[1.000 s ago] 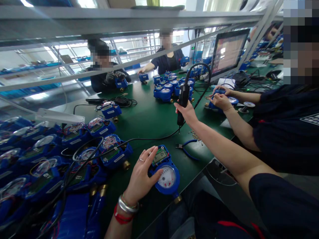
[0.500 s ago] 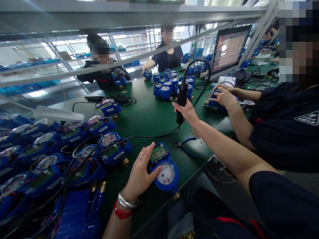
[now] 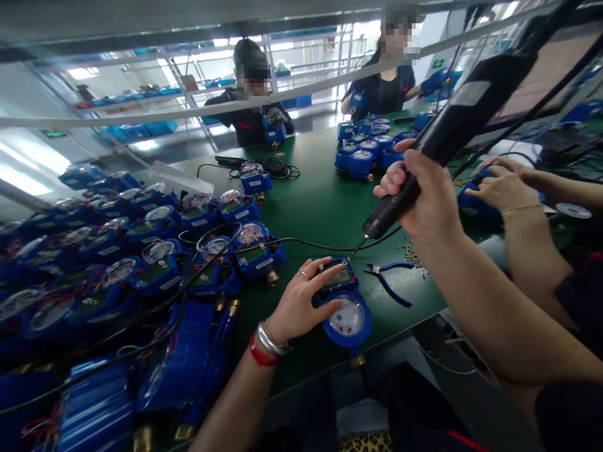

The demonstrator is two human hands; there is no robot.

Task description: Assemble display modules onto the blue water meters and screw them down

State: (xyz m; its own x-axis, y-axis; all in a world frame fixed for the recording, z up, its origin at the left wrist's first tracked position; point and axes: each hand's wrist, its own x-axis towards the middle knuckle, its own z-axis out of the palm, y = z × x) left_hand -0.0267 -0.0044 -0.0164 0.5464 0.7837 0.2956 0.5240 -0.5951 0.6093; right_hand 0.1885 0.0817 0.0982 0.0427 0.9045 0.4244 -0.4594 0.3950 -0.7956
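A blue water meter [image 3: 350, 319] with a round clear dial and a small display lies on the green table, its brass fitting toward me. My left hand [image 3: 301, 298] rests on it, fingers spread over the display part and thumb on the dial's edge. My right hand [image 3: 431, 194] is wrapped round a black electric screwdriver [image 3: 452, 119], tilted with its bit pointing down and left. The bit's tip reaches the upper right corner of the display part; whether a screw sits under it cannot be made out.
Blue-handled cutters [image 3: 393, 285] and a pile of small screws [image 3: 412, 256] lie right of the meter. Rows of blue meters [image 3: 155, 226] fill the left, crossed by a black cable [image 3: 301, 240]. A co-worker's hands [image 3: 511, 185] work at the right; two people sit opposite.
The screwdriver has swung from upright to tilted, and its bit has come down to the meter's corner. My left fingers have shifted over the display. The view has turned left.
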